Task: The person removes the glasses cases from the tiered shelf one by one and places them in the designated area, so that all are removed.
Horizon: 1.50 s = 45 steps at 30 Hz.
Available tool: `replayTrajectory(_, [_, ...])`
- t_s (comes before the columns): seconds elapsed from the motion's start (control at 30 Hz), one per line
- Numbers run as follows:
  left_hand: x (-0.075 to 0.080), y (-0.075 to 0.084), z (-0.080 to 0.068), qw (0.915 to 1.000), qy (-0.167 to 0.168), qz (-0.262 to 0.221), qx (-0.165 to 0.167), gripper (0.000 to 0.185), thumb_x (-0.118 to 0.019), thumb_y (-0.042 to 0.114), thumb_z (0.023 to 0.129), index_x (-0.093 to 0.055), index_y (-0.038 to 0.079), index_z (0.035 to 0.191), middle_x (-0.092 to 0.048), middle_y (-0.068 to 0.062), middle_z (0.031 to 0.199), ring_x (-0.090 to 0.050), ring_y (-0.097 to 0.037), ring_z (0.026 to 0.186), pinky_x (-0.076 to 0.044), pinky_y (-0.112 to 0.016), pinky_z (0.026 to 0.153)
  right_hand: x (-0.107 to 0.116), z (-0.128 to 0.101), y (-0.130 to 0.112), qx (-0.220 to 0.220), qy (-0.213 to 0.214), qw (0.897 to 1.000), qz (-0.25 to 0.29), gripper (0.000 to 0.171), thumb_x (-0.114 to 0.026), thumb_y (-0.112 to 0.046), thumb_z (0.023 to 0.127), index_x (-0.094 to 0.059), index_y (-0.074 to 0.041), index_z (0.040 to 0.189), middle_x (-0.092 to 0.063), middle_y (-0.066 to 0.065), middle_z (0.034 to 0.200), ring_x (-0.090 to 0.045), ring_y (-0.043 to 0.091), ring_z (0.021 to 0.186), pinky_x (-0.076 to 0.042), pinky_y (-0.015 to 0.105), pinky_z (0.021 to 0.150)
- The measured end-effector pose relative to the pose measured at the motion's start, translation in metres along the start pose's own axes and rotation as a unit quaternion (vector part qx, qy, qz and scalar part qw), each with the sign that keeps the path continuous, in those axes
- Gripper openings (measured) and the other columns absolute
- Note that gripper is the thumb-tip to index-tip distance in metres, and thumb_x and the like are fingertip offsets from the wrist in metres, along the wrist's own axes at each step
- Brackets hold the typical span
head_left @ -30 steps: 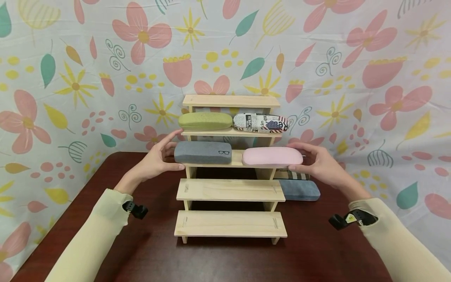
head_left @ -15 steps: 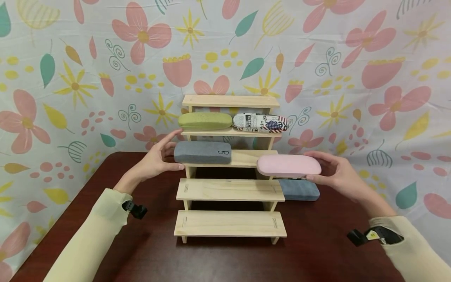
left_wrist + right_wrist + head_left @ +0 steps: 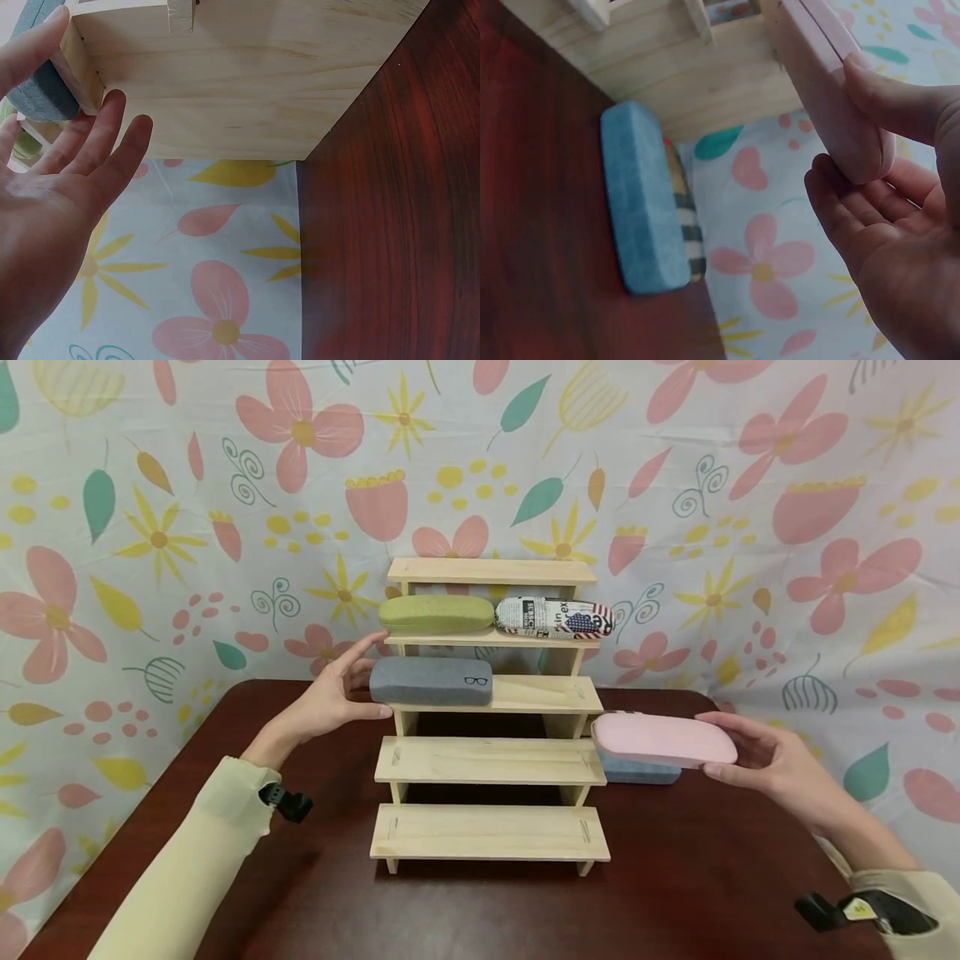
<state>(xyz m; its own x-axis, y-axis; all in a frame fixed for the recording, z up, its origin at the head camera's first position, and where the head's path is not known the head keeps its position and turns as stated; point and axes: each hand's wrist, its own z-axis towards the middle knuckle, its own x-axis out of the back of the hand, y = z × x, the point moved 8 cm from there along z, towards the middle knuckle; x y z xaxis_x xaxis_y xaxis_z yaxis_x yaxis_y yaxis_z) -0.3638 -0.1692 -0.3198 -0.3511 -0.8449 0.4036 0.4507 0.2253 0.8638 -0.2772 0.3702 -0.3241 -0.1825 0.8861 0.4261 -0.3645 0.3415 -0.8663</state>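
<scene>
A grey glasses case with a small spectacles print lies on the left of the middle shelf of a stepped wooden rack. My left hand holds its left end, thumb in front and fingers behind; the left wrist view shows the dark case between them. To the right of the rack my right hand grips the right end of a pink glasses case, held in the air. In the right wrist view, the thumb is on one side of the pink case and the fingers curl under its end.
One shelf higher sit a green glasses case and a newsprint-patterned glasses case. Beside the rack, on the dark red table, lies a blue glasses case against a striped case. A floral cloth hangs behind.
My right hand has taken the pink case off the middle shelf, carrying it right and lower, past the rack's edge. The left hand and grey case have stayed in place.
</scene>
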Motion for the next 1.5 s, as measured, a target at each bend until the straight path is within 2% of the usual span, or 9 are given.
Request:
replayTrajectory(0.1, [0.0,0.0,0.001,1.0,0.0,0.001,0.0,0.105,-0.083,0.0,0.091,-0.022,0.036,0.169,-0.041,-0.013,0.162,-0.045,-0.035,0.144,-0.046,-0.058,0.103,0.005,-0.008,0.01,-0.004,-0.003,1.0,0.014,0.06,-0.069,0.016,0.094,-0.054,0.002,0.15,-0.067,-0.007,0.133,-0.069,0.006,0.109,-0.06,0.027,0.081])
replayTrajectory(0.3, [0.0,0.0,0.001,1.0,-0.002,0.005,0.0,0.105,-0.082,0.001,0.092,-0.021,0.036,0.17,-0.037,-0.012,0.165,-0.041,-0.036,0.147,-0.043,-0.061,0.106,0.013,-0.024,0.032,-0.031,-0.001,1.0,-0.007,0.06,-0.069,0.013,0.096,-0.056,-0.007,0.15,-0.067,-0.011,0.133,-0.068,0.004,0.111,-0.06,0.027,0.08])
replayTrajectory(0.57, [-0.001,0.0,-0.001,1.0,0.002,-0.002,-0.002,0.105,-0.082,0.0,0.091,-0.021,0.035,0.17,-0.03,-0.015,0.169,-0.037,-0.037,0.15,-0.04,-0.064,0.108,0.007,-0.034,0.057,-0.057,-0.007,0.998,0.013,0.056,-0.069,0.013,0.096,-0.055,0.0,0.148,-0.068,-0.012,0.13,-0.068,0.004,0.11,-0.061,0.03,0.08])
replayTrajectory(0.83, [-0.002,0.0,-0.001,1.0,-0.001,-0.003,0.002,0.105,-0.082,0.0,0.091,-0.021,0.034,0.17,-0.036,-0.017,0.165,-0.042,-0.038,0.146,-0.044,-0.061,0.105,-0.004,-0.036,0.077,-0.099,-0.011,0.995,-0.022,0.058,-0.076,0.0,0.096,-0.049,0.009,0.147,-0.067,-0.01,0.128,-0.066,0.002,0.111,-0.059,0.027,0.083])
replayTrajectory(1.0, [-0.002,0.0,0.0,1.0,-0.002,0.0,-0.001,0.105,-0.083,0.001,0.091,-0.021,0.035,0.17,-0.039,-0.016,0.163,-0.045,-0.038,0.145,-0.044,-0.061,0.105,-0.011,-0.034,0.082,-0.115,-0.017,0.992,-0.051,0.063,-0.081,-0.007,0.094,-0.05,0.008,0.147,-0.069,0.0,0.127,-0.067,0.004,0.108,-0.058,0.025,0.082])
replayTrajectory(1.2, [-0.002,0.0,0.0,1.0,-0.001,-0.005,0.0,0.106,-0.082,-0.001,0.091,-0.021,0.034,0.17,-0.042,-0.016,0.16,-0.048,-0.037,0.141,-0.046,-0.059,0.103,-0.018,-0.027,0.086,-0.114,-0.028,0.99,-0.081,0.065,-0.084,-0.011,0.092,-0.053,0.006,0.146,-0.065,0.016,0.132,-0.066,0.006,0.104,-0.056,0.025,0.081])
replayTrajectory(1.3, [-0.001,0.0,-0.001,1.0,0.0,-0.007,0.0,0.106,-0.081,-0.002,0.091,-0.021,0.034,0.17,-0.043,-0.016,0.16,-0.049,-0.037,0.141,-0.046,-0.058,0.103,-0.021,-0.024,0.088,-0.11,-0.029,0.988,-0.103,0.066,-0.085,-0.013,0.091,-0.054,0.007,0.146,-0.062,0.022,0.136,-0.064,0.003,0.104,-0.054,0.023,0.08])
replayTrajectory(1.5, [-0.001,0.002,-0.001,1.0,-0.001,-0.007,-0.001,0.106,-0.082,-0.001,0.091,-0.021,0.034,0.17,-0.043,-0.016,0.159,-0.049,-0.037,0.141,-0.047,-0.057,0.103,-0.029,-0.019,0.091,-0.093,-0.044,0.99,-0.093,0.067,-0.084,-0.007,0.092,-0.051,0.013,0.146,-0.057,0.031,0.14,-0.064,0.002,0.106,-0.055,0.023,0.08])
